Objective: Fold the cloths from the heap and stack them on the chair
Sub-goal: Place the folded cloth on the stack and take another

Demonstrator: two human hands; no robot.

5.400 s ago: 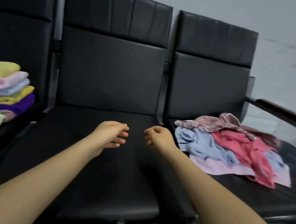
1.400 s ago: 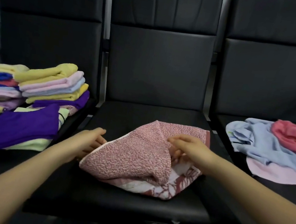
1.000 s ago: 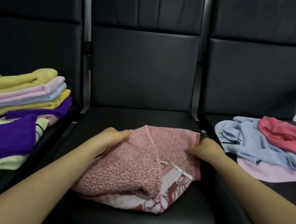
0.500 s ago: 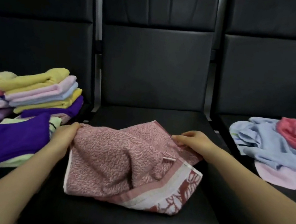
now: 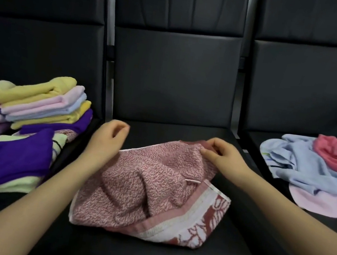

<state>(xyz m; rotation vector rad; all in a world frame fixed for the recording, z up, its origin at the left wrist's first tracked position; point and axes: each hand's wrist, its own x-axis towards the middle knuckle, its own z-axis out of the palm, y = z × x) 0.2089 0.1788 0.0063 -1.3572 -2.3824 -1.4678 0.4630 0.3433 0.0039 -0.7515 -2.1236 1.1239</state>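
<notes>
R hand [image 5: 222, 158] has a pinch grip on the far edge of the pink towel [image 5: 149, 188], L hand [image 5: 107, 139] loosely curled, holding nothing afaict. Towel's bunched on the middle seat [image 5: 143, 253]. Imo grab both far corners, pull flat b4 folding.

One camera only, worn on my head, looking forward and down over my own forearms. It faces the row of black chairs squarely, the middle chair [image 5: 170, 79] straight ahead and close, its seat filling the lower centre. The wide lens bends the outer chairs inward and cuts them at both edges. My left hand [image 5: 107, 137] and right hand [image 5: 222, 157] sit near mid-frame, my knee at the bottom right corner.
</notes>
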